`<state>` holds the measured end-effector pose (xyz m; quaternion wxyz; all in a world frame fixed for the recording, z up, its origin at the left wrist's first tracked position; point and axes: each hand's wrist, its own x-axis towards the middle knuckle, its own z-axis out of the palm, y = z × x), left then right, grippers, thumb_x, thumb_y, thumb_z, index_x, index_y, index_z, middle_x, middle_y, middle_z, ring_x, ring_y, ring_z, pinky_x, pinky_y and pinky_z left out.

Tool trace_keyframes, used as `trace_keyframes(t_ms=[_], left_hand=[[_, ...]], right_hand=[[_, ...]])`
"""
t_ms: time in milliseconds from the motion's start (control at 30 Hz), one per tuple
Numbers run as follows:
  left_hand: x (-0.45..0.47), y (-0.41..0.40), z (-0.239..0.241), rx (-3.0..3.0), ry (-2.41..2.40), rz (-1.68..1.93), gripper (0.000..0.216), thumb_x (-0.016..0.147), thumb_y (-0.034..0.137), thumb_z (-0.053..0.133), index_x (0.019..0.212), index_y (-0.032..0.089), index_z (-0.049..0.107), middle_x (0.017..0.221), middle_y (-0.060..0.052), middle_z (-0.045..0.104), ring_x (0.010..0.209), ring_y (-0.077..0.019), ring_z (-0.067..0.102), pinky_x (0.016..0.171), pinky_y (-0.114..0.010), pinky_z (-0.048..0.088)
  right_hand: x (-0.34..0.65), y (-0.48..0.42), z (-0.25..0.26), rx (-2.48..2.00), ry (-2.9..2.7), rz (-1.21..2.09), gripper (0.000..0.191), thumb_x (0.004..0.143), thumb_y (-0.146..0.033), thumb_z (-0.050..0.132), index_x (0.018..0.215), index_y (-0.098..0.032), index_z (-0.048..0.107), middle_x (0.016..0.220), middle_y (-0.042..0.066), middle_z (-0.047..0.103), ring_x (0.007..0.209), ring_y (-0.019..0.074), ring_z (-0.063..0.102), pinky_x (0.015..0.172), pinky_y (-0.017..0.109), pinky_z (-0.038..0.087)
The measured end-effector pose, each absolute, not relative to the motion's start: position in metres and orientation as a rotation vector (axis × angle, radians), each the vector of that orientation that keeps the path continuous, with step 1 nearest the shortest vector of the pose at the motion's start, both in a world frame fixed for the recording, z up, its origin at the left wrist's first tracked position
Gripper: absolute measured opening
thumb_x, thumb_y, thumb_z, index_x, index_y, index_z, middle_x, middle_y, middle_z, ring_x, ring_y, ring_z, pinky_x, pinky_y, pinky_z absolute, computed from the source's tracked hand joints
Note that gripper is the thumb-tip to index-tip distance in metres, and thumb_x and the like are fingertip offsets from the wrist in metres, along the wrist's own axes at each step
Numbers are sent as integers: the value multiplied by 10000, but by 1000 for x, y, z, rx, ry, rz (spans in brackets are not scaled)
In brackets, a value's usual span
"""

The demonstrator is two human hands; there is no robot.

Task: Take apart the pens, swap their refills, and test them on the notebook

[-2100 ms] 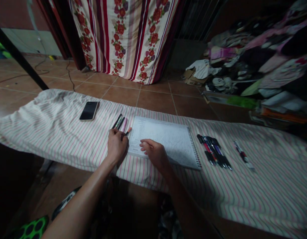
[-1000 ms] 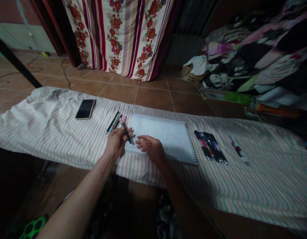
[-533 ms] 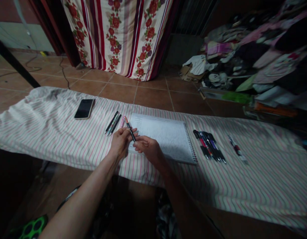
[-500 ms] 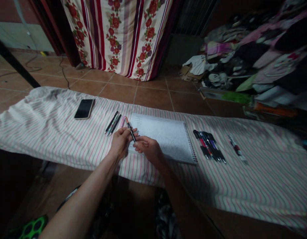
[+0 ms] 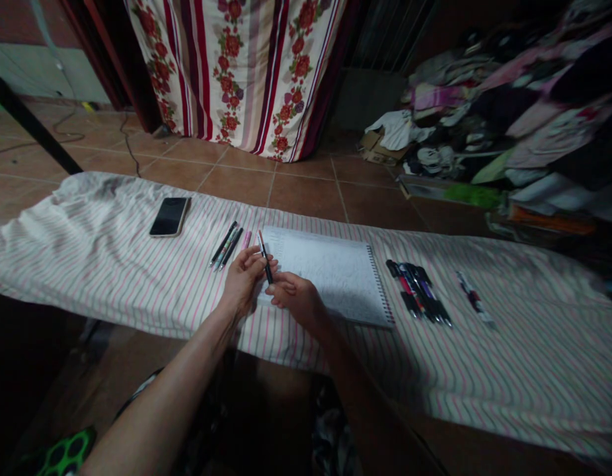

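Observation:
Both hands meet over the near left corner of a spiral notebook point(image 5: 330, 274) lying on a striped cloth point(image 5: 112, 277). My left hand point(image 5: 242, 281) is closed on a dark pen point(image 5: 264, 254) with a pink tip, held tilted with the tip pointing away. My right hand point(image 5: 297, 299) pinches the pen's lower end with its fingertips. Just left of the hands lie three more pens point(image 5: 229, 245) side by side on the cloth.
A dark phone point(image 5: 170, 217) rests on the cloth at the far left. A bundle of several pens point(image 5: 419, 291) and one single pen point(image 5: 473, 301) lie right of the notebook. Beyond are a tiled floor, a flowered curtain point(image 5: 246, 66) and a clothes heap point(image 5: 514, 112).
My left hand picked a pink-tipped pen up from the group beside the notebook and raised it. My right hand left the notebook page and took hold of the pen's lower end.

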<state>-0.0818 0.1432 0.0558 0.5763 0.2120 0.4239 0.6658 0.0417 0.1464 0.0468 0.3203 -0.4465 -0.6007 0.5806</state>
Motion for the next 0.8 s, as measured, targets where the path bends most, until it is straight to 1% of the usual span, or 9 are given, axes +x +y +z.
trace_keyframes(t_ms=[67,133,233,433,600,700,800], left_hand=[[-82,143,55,576,972,1529,353,641,174,699,959,154,545,794,-25,667,717,-137,645,724,-292,497],[-82,142,55,652,969,1494,354,625,197,716,943,149,570,804,-31,672,731,-135,636,690,-259,486],[-82,141,56,682,1013,1468,331,607,226,729,895,140,591,781,-39,678,720,-132,627,638,-226,465],[-85,139,56,709,1102,1430,272,627,279,706,832,128,609,681,-37,672,606,-119,600,596,-232,453],[-84,139,56,726,1125,1427,229,625,273,689,785,132,605,632,-11,636,586,-111,578,589,-229,438],[-84,140,54,781,1173,1424,222,638,272,667,807,143,606,630,2,617,584,-110,561,588,-229,426],[-90,141,49,1012,1374,1437,174,689,266,613,826,160,624,688,-8,615,613,-118,550,595,-231,421]], right_hand=[[42,147,47,-1181,-1608,1501,173,695,-263,544,834,-172,591,597,-32,607,506,95,569,483,202,428],[42,147,46,-1210,-1647,1446,138,705,-278,534,770,-168,588,553,-34,577,483,94,545,468,202,405],[44,147,45,-1225,-1686,1402,144,714,-294,531,735,-166,596,537,-28,566,489,100,540,477,209,399],[47,149,40,-1275,-1788,1284,217,725,-354,560,773,-170,666,568,-12,603,531,120,558,504,222,414],[45,149,37,-1283,-1881,1135,215,738,-347,548,736,-173,675,528,-23,574,509,112,525,471,207,373],[44,148,40,-1268,-1935,1084,227,766,-333,506,718,-178,665,513,-27,553,511,111,516,478,204,367],[44,147,44,-1275,-2012,956,211,773,-294,492,689,-186,653,560,-13,578,556,119,528,533,214,384]])
